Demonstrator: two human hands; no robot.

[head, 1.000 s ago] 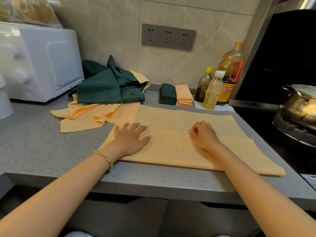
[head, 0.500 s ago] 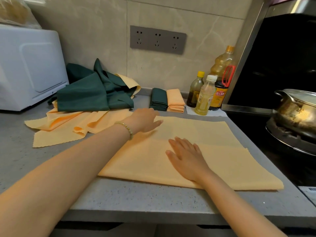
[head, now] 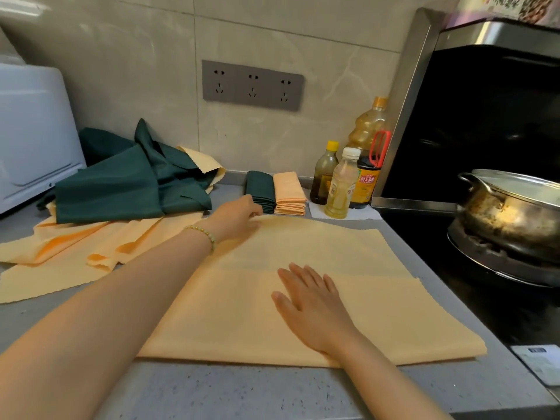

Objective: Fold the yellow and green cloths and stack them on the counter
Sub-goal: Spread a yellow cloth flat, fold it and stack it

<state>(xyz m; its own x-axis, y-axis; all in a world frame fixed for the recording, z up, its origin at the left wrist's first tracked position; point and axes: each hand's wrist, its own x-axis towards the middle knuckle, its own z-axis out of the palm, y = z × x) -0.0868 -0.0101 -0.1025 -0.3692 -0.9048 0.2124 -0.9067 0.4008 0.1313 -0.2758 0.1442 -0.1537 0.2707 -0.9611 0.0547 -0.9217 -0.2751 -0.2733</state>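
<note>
Counter (head: pixel 242 389): grey and speckled. It carries everything, and the work sits at its near edge.
Yellow cloth (head: pixel 378 313): lies flat across the counter in front of the person. Its near part looks doubled, with a scalloped edge running across the middle. The next fold should probably bring the far part over to meet that line, with the edges matched before anything is pressed.
Loose pile (head: pixel 115 192): unfolded green cloth heaped on crumpled yellow ones at the left. It touches the working cloth's left side, so the lift must not drag it along.
Pot (head: pixel 515 207): sits on the hob at the right, just beside the cloth's right edge. Keep the fabric from swinging that way.
Folded stacks (head: pixel 274 192): one green and one yellow, side by side against the wall, just beyond the cloth's far edge. They set the size to aim for.
Right hand (head: pixel 312 301): lies flat on the doubled part with straight, slightly spread fingers. It serves best as an anchor while the far side moves.
Left hand (head: pixel 235 218): at the far left corner with its fingers curled downward. I cannot tell whether they already pinch the edge. A firm pinch at the very corner would keep the fold square.
</note>
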